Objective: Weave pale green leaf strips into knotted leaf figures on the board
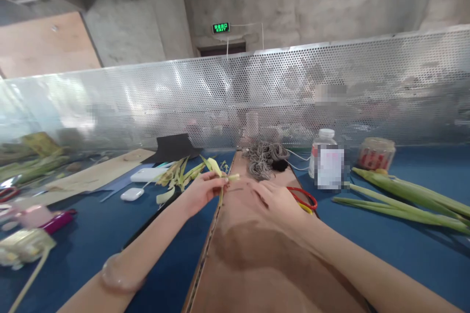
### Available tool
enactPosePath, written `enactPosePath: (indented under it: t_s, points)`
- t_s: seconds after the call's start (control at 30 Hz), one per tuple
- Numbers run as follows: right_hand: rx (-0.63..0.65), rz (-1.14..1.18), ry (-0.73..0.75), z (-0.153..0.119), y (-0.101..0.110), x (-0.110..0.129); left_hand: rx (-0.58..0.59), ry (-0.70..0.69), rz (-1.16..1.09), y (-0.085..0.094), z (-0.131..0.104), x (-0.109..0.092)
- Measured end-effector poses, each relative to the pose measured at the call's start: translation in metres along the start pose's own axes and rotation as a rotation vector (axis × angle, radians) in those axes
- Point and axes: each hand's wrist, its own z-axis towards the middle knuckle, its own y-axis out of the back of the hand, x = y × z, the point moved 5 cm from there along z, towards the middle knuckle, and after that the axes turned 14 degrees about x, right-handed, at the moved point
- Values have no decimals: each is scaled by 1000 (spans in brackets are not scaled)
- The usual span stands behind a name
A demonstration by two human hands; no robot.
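Observation:
My left hand (pixel 201 191) pinches a pale green plant piece (pixel 232 177) over the left edge of a brown cardboard board (pixel 242 264). A yellow-green leaf (pixel 212 165) stands up behind its fingertips, and a thin strip hangs below them. Low over the board, to the right, is my right hand (pixel 273 198), its fingers curled together; whatever they hold is too small or hidden to make out. Close beside that hand lie red-and-yellow loop handles (pixel 306 199), partly covered by it. A tangle of grey cord (pixel 265 156) rests at the board's far end, with a small black item (pixel 280 165).
Withered leaves (pixel 179 174), a white case (pixel 132 194) and a white power bank-like block (pixel 149 174) lie left. Rightward stand a bottle (pixel 326 136) and a jar (pixel 377 154), near long green leaves (pixel 411 193). A perforated metal screen (pixel 169 102) closes off the blue table's back.

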Motion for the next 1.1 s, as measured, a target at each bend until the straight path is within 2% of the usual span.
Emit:
enactPosePath:
  t_s: [0.03, 0.07, 0.2, 0.3, 0.4, 0.5, 0.63, 0.77, 0.9, 1.1]
  points:
    - [18, 15, -84, 11, -5, -7, -65, -32, -26, 9, 1, -3]
    - [30, 13, -105, 24, -11, -11, -101, -52, -38, 15, 2, -5]
    - [131, -3, 36, 73, -45, -10, -158, -79, -37, 35, 6, -4]
    - [154, -15, 49, 89, -66, -9, -161, -95, -14, 42, 8, -1]
    - [139, -37, 54, 91, -73, -8, -145, -109, 35, 43, 10, -1]
    - [140, -62, 87, 87, -67, -3, -143, -112, 114, 41, 10, -3]
    - [139, -93, 159, 74, -42, 11, -159, -97, 293, 34, 5, -7]
    - [104, -127, 180, 57, -12, 23, -127, -105, 475, 18, 2, -9]
    - [91, -139, 173, 46, 7, 25, -78, -129, 646, 0, 0, -9]
    - [115, -130, 232, 38, 15, 24, -21, -78, 567, -13, -4, -5]
